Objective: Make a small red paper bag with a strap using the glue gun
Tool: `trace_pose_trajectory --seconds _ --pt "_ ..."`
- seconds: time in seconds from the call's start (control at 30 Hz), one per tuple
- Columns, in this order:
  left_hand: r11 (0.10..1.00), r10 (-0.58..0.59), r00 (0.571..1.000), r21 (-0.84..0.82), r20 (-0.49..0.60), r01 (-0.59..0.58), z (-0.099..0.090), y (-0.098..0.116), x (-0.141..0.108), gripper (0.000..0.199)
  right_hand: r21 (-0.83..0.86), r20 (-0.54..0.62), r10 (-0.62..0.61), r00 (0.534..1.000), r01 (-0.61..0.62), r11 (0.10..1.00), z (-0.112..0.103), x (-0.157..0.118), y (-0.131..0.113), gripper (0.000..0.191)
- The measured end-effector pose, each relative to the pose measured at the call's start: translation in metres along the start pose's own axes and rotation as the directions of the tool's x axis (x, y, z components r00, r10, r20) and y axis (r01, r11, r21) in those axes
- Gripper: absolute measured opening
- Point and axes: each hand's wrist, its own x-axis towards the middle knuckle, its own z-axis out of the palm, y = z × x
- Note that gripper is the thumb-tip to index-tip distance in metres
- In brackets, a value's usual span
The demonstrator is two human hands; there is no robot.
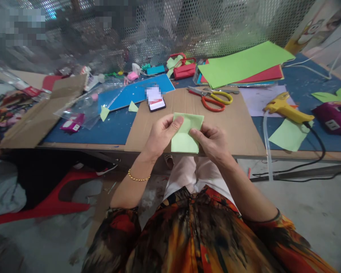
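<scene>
A light green folded sheet (186,138), paper or thin felt, is held upright between both hands at the table's front edge. My left hand (160,134) pinches its left side, thumb on the near face. On its right side my right hand (214,140) grips it, thumb pressed on the face and fingers behind. Beyond the sheet, a piece of brown cardboard (235,125) covers the tabletop. Scissors with red and yellow handles (213,106) lie on it, and a phone (156,99) rests at its left edge.
At right lie a yellow glue gun (287,108) with a trailing cord, a green scrap (291,134) and a purple object (333,117). Large coloured sheets (247,62) are stacked at the back. Left are a blue board (139,93), clear plastic and a cardboard strip (49,110). A person sits at far left.
</scene>
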Motion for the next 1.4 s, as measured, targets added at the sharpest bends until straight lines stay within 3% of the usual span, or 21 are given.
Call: trace_pose_trajectory --seconds 0.23,0.63,0.87,1.03,1.23,1.4 --pt "0.994 0.034 0.989 0.107 -0.141 -0.019 0.003 -0.017 -0.008 0.057 -0.06 -0.094 -0.071 0.993 0.066 0.996 0.0 0.004 0.003 0.057" --pt "0.999 -0.046 0.989 0.0 -0.142 0.046 0.006 -0.016 -0.01 0.059 -0.031 -0.042 0.019 0.999 -0.02 0.999 0.001 0.007 -0.004 0.056" --pt "0.998 -0.067 0.976 -0.025 -0.208 0.064 0.008 -0.022 -0.008 0.059 -0.051 -0.019 0.049 0.999 -0.05 0.997 0.001 0.01 -0.009 0.065" --pt "0.999 -0.041 0.967 -0.035 -0.25 0.033 0.011 -0.024 -0.004 0.055 -0.142 -0.07 0.013 0.997 -0.023 0.99 0.0 0.011 -0.017 0.077" --pt "0.995 -0.057 0.967 -0.093 -0.249 0.035 0.014 -0.03 -0.003 0.053 0.024 -0.009 0.068 0.998 -0.068 0.997 0.009 0.013 -0.017 0.068" --pt "0.984 -0.094 0.971 -0.168 -0.22 0.057 0.016 -0.031 -0.003 0.058 0.035 0.011 0.09 0.996 -0.09 0.995 0.008 0.013 -0.011 0.066"
